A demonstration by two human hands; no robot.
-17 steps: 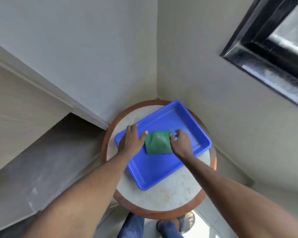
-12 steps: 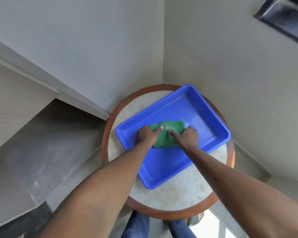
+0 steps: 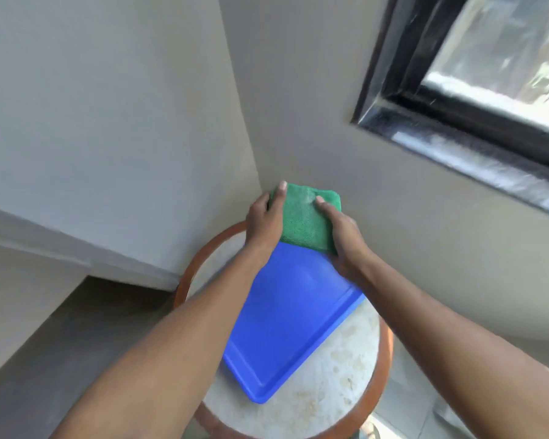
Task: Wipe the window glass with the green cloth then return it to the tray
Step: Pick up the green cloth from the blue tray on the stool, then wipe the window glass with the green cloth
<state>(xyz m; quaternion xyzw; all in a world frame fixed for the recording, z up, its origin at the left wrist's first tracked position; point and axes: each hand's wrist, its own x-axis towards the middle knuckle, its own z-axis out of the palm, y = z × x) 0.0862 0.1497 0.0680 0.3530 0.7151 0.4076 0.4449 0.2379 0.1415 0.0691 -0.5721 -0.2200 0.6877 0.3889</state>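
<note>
A folded green cloth (image 3: 301,218) is held up in the air above the far end of the blue tray (image 3: 286,337). My left hand (image 3: 264,217) grips its left edge and my right hand (image 3: 343,236) grips its right edge. The tray lies empty on a small round table (image 3: 339,384). The window glass (image 3: 504,49) sits in a black frame (image 3: 390,68) at the upper right, on the right-hand wall.
The round table has a brown rim and stands in a corner between two pale walls. A grey sloping ledge (image 3: 54,340) runs along the lower left. The black window sill (image 3: 476,160) juts out from the right wall.
Both hands have closed on the green cloth and lifted it out of the tray. The view has swung up, bringing the window into sight.
</note>
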